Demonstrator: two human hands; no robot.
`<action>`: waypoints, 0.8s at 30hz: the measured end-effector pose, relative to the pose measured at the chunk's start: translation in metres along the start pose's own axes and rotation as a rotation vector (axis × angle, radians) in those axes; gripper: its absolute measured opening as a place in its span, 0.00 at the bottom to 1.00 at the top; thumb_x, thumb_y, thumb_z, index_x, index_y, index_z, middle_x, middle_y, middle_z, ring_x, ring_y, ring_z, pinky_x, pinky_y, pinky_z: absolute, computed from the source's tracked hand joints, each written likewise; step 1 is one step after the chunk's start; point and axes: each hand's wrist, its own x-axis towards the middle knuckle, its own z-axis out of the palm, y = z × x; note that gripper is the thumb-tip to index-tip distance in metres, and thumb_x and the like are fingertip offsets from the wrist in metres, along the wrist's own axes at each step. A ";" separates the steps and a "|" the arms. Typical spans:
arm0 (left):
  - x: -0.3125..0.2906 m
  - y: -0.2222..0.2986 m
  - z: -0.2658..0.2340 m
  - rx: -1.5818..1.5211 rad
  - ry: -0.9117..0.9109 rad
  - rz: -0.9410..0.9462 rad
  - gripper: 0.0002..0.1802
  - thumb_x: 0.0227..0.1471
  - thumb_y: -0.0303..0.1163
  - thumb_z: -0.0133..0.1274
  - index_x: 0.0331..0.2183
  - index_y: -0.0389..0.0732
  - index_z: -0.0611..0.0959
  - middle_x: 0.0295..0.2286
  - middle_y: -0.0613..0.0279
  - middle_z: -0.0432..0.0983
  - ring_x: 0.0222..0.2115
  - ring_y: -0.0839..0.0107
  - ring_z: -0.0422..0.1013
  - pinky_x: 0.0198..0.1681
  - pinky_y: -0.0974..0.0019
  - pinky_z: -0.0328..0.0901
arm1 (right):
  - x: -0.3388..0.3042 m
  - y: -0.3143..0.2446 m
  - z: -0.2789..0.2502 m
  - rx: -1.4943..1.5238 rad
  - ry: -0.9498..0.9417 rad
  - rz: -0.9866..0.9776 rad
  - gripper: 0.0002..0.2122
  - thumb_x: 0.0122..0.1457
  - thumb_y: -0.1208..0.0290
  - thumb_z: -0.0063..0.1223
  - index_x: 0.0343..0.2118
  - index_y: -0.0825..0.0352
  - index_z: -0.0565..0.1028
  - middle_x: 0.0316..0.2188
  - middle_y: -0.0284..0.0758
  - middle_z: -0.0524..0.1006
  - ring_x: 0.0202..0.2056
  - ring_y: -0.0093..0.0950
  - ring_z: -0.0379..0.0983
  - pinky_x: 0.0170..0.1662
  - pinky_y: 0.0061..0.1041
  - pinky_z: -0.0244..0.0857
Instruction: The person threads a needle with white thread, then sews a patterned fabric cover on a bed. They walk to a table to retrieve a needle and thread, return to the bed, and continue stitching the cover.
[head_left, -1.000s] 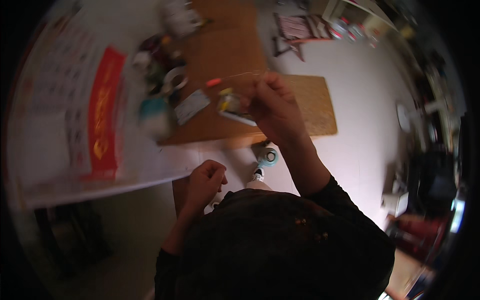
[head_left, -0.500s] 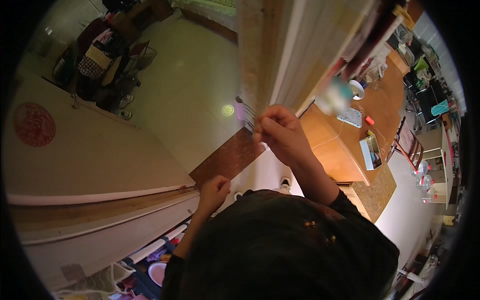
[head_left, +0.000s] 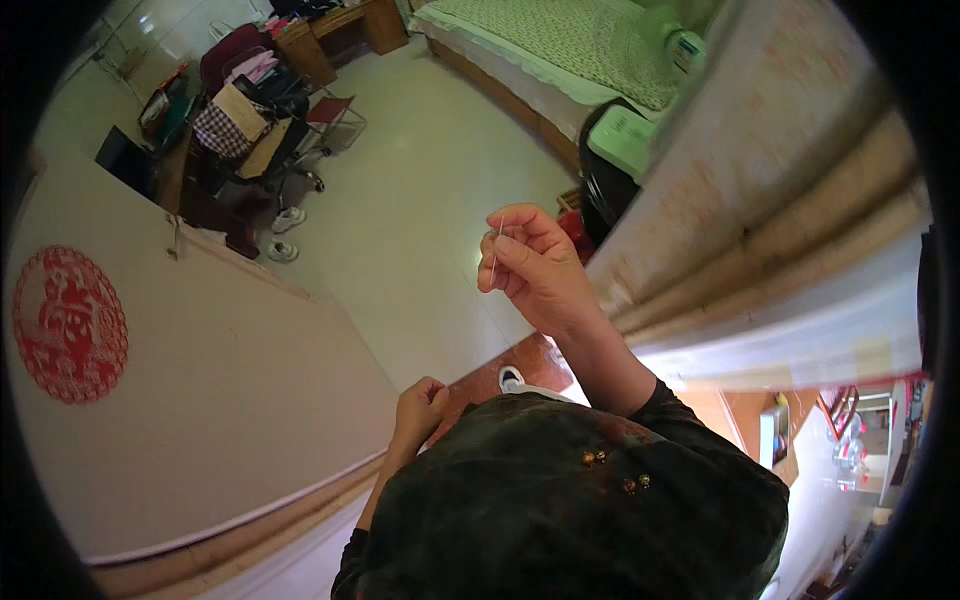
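My right hand (head_left: 538, 268) is raised in front of me at the doorway, its thumb and fingers pinched on a thin, straight, silvery needle (head_left: 493, 267). The needle stands nearly upright, its ends showing above and below the pinch. Lower and to the left, close to my body, my left hand (head_left: 420, 408) is curled closed, and whatever its fingers may hold is hidden. A dark reddish-brown threshold slab (head_left: 516, 362) lies on the floor below my hands.
An open door (head_left: 230, 340) with a round red paper cutout (head_left: 70, 323) stands at my left. The door frame (head_left: 760, 240) rises on the right. Beyond are a bed (head_left: 530, 62), a black bin-like container (head_left: 604, 190), a loaded chair (head_left: 235, 125) and shoes (head_left: 284, 250) on pale floor tiles.
I have moved forward into the doorway, and the wooden desk has slid mostly out of sight at right. The bed has come into view. My right hand's needle now shows clearly.
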 end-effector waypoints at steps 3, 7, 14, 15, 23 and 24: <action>0.055 -0.050 -0.016 0.231 0.050 -0.083 0.12 0.42 0.36 0.46 0.24 0.37 0.76 0.21 0.50 0.72 0.23 0.54 0.69 0.27 0.60 0.63 | 0.063 0.003 -0.004 0.053 -0.010 0.000 0.08 0.52 0.78 0.45 0.35 0.64 0.66 0.21 0.32 0.69 0.22 0.22 0.68 0.25 0.18 0.62; 0.070 -0.160 -0.030 0.451 0.029 -0.309 0.15 0.41 0.39 0.44 0.23 0.37 0.77 0.22 0.48 0.72 0.25 0.51 0.69 0.29 0.55 0.62 | 0.140 0.023 -0.017 -0.039 0.070 0.132 0.06 0.51 0.78 0.45 0.33 0.66 0.67 0.21 0.32 0.69 0.22 0.23 0.68 0.26 0.19 0.62; 0.157 -0.267 -0.073 0.534 -0.229 -0.611 0.13 0.40 0.37 0.44 0.21 0.40 0.78 0.20 0.52 0.73 0.25 0.56 0.70 0.29 0.57 0.64 | 0.302 0.066 -0.052 -0.083 0.090 0.182 0.01 0.51 0.78 0.45 0.27 0.66 0.68 0.21 0.32 0.70 0.21 0.22 0.69 0.26 0.19 0.64; 0.178 -0.277 -0.086 0.552 -0.271 -0.618 0.12 0.40 0.37 0.44 0.21 0.40 0.78 0.20 0.53 0.73 0.25 0.57 0.70 0.29 0.57 0.64 | 0.329 0.069 -0.056 -0.104 0.100 0.151 0.01 0.51 0.78 0.45 0.27 0.65 0.68 0.22 0.32 0.70 0.21 0.22 0.68 0.25 0.20 0.64; 0.442 -0.333 -0.210 1.160 -0.371 0.108 0.11 0.40 0.35 0.44 0.18 0.44 0.80 0.19 0.57 0.73 0.26 0.62 0.71 0.28 0.59 0.65 | 0.502 0.062 -0.107 -0.165 0.379 -0.076 0.00 0.52 0.76 0.43 0.27 0.64 0.66 0.20 0.31 0.68 0.18 0.21 0.67 0.22 0.19 0.63; 0.497 -0.320 -0.230 0.897 -0.261 -0.081 0.11 0.39 0.35 0.43 0.18 0.42 0.79 0.19 0.56 0.73 0.24 0.62 0.71 0.27 0.60 0.65 | 0.521 0.060 -0.119 -0.177 0.389 -0.094 0.00 0.53 0.76 0.43 0.27 0.64 0.65 0.20 0.31 0.68 0.18 0.21 0.67 0.22 0.19 0.63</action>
